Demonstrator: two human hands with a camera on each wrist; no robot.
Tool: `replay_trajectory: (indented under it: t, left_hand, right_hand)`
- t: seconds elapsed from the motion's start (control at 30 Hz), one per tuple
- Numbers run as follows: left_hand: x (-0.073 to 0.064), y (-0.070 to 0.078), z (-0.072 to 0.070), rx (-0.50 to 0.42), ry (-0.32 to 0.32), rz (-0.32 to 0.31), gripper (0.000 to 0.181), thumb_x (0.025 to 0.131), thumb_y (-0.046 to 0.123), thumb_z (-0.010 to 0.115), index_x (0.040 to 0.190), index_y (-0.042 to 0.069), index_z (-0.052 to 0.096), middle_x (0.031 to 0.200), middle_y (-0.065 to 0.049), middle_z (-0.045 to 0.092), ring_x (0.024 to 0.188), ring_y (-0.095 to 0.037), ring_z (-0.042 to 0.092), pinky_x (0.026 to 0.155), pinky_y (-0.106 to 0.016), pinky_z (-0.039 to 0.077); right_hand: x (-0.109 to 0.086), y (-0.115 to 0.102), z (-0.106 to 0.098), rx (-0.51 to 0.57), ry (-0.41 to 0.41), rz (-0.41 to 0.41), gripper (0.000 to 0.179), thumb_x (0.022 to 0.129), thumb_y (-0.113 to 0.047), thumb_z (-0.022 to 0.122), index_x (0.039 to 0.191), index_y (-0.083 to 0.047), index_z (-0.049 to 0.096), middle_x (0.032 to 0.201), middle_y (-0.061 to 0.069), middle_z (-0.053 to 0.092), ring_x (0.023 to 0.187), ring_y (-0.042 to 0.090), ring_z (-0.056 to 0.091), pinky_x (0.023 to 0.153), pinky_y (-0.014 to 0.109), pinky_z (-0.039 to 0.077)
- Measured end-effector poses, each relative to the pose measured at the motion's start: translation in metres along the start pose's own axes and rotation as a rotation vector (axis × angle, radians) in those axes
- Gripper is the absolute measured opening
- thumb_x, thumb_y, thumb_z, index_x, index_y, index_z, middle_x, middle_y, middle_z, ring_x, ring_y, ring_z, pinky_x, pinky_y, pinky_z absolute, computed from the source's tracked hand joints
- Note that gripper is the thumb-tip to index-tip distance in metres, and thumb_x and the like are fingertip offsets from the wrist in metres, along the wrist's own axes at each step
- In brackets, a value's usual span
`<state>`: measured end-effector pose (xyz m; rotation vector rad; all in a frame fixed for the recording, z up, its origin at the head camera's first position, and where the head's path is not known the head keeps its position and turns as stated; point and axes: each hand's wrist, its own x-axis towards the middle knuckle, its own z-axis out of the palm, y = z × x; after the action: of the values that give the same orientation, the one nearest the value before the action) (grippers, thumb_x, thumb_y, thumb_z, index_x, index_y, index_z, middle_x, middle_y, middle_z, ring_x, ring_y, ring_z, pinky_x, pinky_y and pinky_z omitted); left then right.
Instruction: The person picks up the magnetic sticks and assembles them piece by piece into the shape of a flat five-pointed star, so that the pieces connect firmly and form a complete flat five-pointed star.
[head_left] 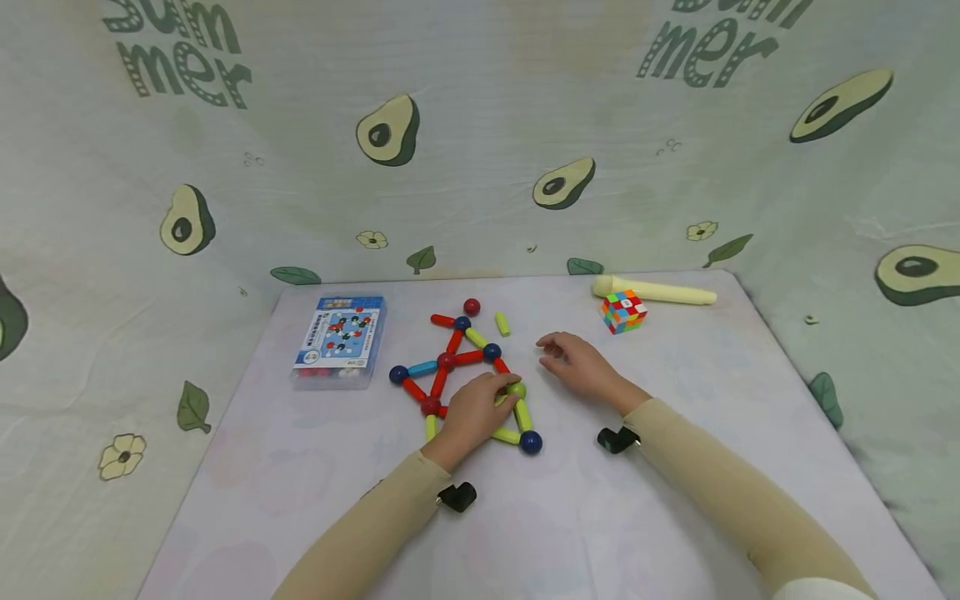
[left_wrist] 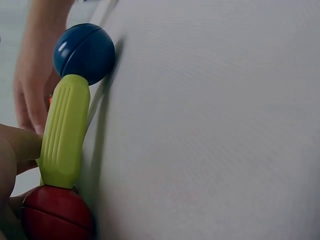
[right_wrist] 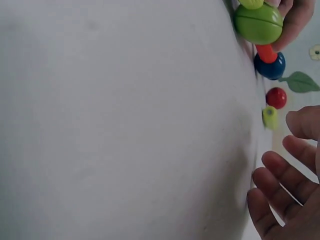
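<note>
A flat frame of magnetic rods and balls (head_left: 446, 361) lies on the table. My left hand (head_left: 474, 412) reaches over its near right part, thumb and forefinger pinching a yellow-green rod at the green ball (head_left: 517, 389); the fingers partly hide this rod. Close to the green ball, the right hand (head_left: 581, 367) hovers with loosely bent fingers and holds nothing. In the left wrist view, a yellow-green rod (left_wrist: 65, 132) joins a blue ball (left_wrist: 84, 52) to a red ball (left_wrist: 57, 212). The right wrist view shows the green ball (right_wrist: 258, 24) beside left-hand fingers.
Beyond the frame lie a loose red ball (head_left: 472, 307) and a loose yellow-green rod (head_left: 502, 323). A plastic box of the building set (head_left: 341, 342) is at the back left. At the back right, a puzzle cube (head_left: 623, 312) sits before a pale yellow stick (head_left: 660, 291).
</note>
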<state>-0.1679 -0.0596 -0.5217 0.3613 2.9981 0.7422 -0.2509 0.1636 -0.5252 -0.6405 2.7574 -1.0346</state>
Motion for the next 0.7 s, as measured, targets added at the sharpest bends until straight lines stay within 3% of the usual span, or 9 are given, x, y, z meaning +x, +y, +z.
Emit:
replay_trajectory:
  t: [0.3, 0.43, 0.7]
  left_hand:
    - [-0.002, -0.011, 0.006, -0.006, 0.047, 0.018, 0.042, 0.096, 0.041, 0.07, 0.137, 0.03, 0.066, 0.102, 0.007, 0.065, 0.083, -0.009, 0.054, 0.068, -0.02, 0.046]
    - [-0.002, -0.012, 0.007, -0.018, 0.061, 0.027, 0.041, 0.097, 0.041, 0.069, 0.136, 0.031, 0.066, 0.101, 0.007, 0.064, 0.081, -0.009, 0.053, 0.066, -0.019, 0.045]
    - [-0.003, -0.014, 0.008, -0.037, 0.065, 0.024, 0.04, 0.097, 0.039, 0.07, 0.136, 0.031, 0.066, 0.104, 0.006, 0.065, 0.083, -0.009, 0.055, 0.067, -0.019, 0.046]
  right_hand:
    - [0.052, -0.009, 0.014, -0.047, 0.038, 0.019, 0.044, 0.101, -0.029, 0.065, 0.141, -0.012, 0.056, 0.118, 0.008, 0.062, 0.107, 0.024, 0.058, 0.096, 0.043, 0.05]
    - [0.068, -0.013, 0.019, -0.076, 0.044, 0.008, 0.047, 0.101, -0.03, 0.065, 0.145, -0.015, 0.054, 0.12, 0.009, 0.061, 0.106, 0.025, 0.056, 0.094, 0.043, 0.05]
    - [0.088, -0.025, 0.025, -0.221, 0.002, -0.013, 0.049, 0.102, -0.028, 0.062, 0.148, -0.017, 0.053, 0.129, 0.011, 0.059, 0.118, 0.03, 0.054, 0.103, 0.048, 0.046]
